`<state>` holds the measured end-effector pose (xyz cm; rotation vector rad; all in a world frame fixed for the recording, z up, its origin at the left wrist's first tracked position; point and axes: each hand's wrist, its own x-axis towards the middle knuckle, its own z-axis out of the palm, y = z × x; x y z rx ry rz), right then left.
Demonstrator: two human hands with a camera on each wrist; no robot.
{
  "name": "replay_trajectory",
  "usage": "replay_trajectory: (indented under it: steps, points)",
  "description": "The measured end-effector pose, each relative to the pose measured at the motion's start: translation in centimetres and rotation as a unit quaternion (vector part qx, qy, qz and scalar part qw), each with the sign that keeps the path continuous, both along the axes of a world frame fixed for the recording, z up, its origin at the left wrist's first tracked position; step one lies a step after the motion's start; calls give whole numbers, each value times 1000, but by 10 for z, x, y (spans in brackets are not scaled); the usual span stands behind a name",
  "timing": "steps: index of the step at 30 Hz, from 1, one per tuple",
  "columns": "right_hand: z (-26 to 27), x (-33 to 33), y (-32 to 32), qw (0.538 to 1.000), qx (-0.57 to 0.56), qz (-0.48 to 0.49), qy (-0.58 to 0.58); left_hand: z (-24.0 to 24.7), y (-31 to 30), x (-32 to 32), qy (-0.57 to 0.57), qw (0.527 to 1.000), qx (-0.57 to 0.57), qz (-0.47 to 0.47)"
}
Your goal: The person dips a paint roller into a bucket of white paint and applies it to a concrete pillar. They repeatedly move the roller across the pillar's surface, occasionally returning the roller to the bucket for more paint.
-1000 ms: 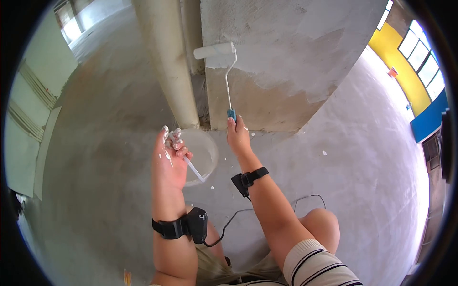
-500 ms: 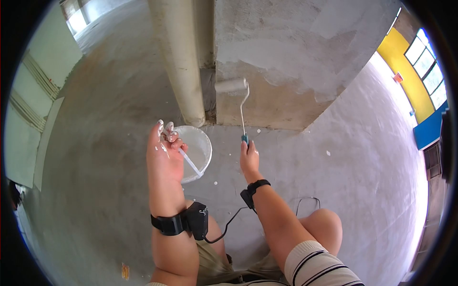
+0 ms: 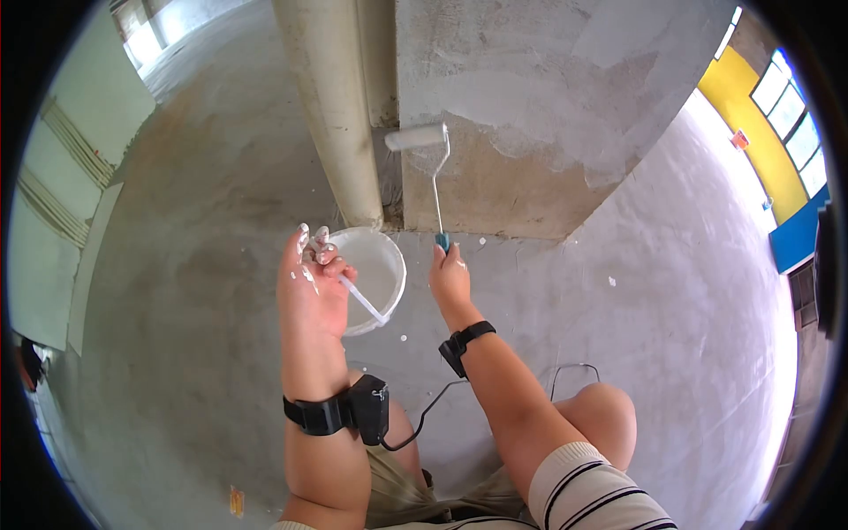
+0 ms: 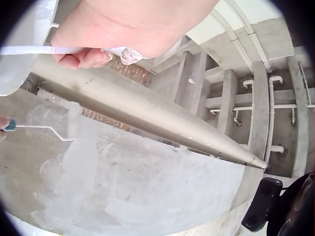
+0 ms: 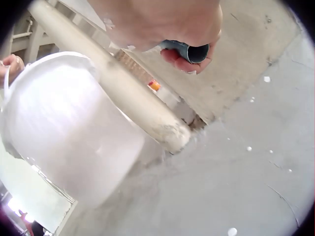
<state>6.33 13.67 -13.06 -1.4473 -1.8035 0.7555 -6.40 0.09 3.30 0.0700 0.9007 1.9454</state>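
My right hand [image 3: 451,278] grips the blue-green handle [image 5: 194,51] of a paint roller [image 3: 417,136]. Its white sleeve lies against the lower left part of a partly coated wall [image 3: 548,97], in the head view, close to the edge beside the pipe. The fingers of my left hand [image 3: 314,287], spotted with white paint, curl around the white strap handle [image 3: 364,302] of a white bucket [image 5: 74,128]. Hanging from that strap, the bucket tilts, its mouth facing up toward the head camera. A whitish layer shows inside.
A thick cream pipe [image 3: 340,115] runs down to the floor [image 3: 194,291] left of the wall. White paint drops dot the floor near the wall's foot. Black wrist straps with a cable [image 3: 415,417] cross between my forearms. My bent knee [image 3: 601,420] is at lower right.
The roller first came down the wall from the light coated area onto the bare brownish part, then moved slightly up and left. My left hand keeps hold of the bucket's handle.
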Motion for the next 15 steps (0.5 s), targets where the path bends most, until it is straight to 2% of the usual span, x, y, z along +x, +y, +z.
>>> replay_trajectory:
  steps: [7, 10, 15]
  points:
    - [-40, 30, -13, 993, -91, -15, -70, 2, 0, 1, 11, 1000, -9, 9]
    - [-53, 42, -14, 989, -135, -15, -59, 5, -1, 3, 17, 1000, -9, 13]
    - [-69, 51, -17, 986, -132, -34, -96, 5, -2, 4, 9, 1000, -16, 16]
